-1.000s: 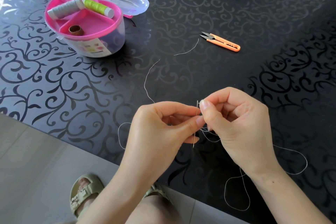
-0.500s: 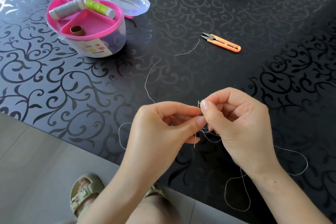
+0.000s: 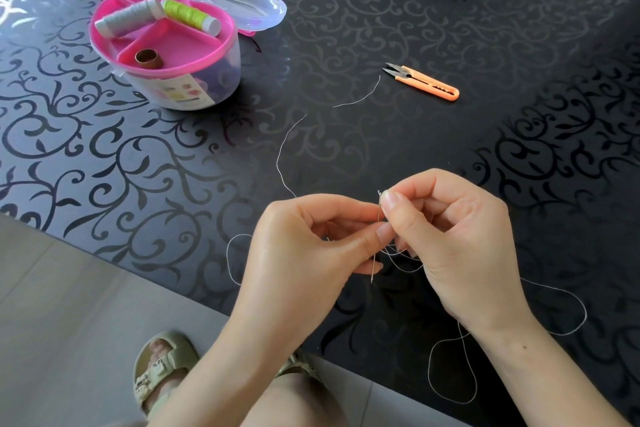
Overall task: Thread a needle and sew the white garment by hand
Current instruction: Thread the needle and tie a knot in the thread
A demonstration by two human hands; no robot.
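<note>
Two hands meet at lower centre. The left hand (image 3: 304, 253) pinches the needle (image 3: 373, 272) upright, point down. The right hand's (image 3: 460, 243) curled fingers (image 3: 398, 215) nip the thread (image 3: 429, 364) at the eye, apparently steadying it for threading. Farther up lie orange snips (image 3: 426, 81) and, upper left, an open sewing box (image 3: 207, 80). No white garment shows.

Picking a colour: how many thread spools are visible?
2: a grey spool and a green spool, side by side at the back of the pink tray. More may hide beneath it.

thin needle (image 3: 374, 263) upright, white thread (image 3: 554, 291) looped
</note>
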